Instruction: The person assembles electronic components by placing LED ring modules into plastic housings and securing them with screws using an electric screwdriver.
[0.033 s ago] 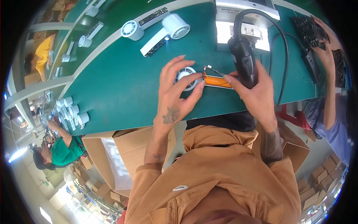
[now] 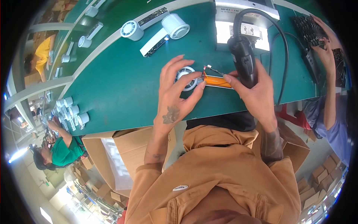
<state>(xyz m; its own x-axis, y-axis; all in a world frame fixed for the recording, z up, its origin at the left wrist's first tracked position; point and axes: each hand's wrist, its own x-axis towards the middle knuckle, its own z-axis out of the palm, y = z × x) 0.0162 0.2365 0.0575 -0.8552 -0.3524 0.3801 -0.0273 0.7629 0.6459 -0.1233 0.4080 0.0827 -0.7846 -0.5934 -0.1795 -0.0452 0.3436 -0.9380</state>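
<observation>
A pale blue-white handheld fan (image 2: 182, 71) lies on the green table with its handle opened. An orange cylindrical battery (image 2: 216, 81) shows in the handle, and a narrow circuit board (image 2: 215, 70) on short red wires stands out at an angle above it. My left hand (image 2: 172, 91) reaches over the fan head, thumb and index finger closed at the wires by the neck. In my right hand (image 2: 259, 99) is a black corded tool (image 2: 244, 56) resembling an electric screwdriver, its tip hidden. That hand's thumb and fingertip also pinch the board's right end.
Two more fans (image 2: 132, 30) with exposed boards lie at the back. A metal power box (image 2: 227, 35) stands behind the tool. Several fans (image 2: 74, 110) cluster at left. A cardboard box (image 2: 138, 143) sits below the edge. At right, another person's hands (image 2: 326, 56) hold a black part.
</observation>
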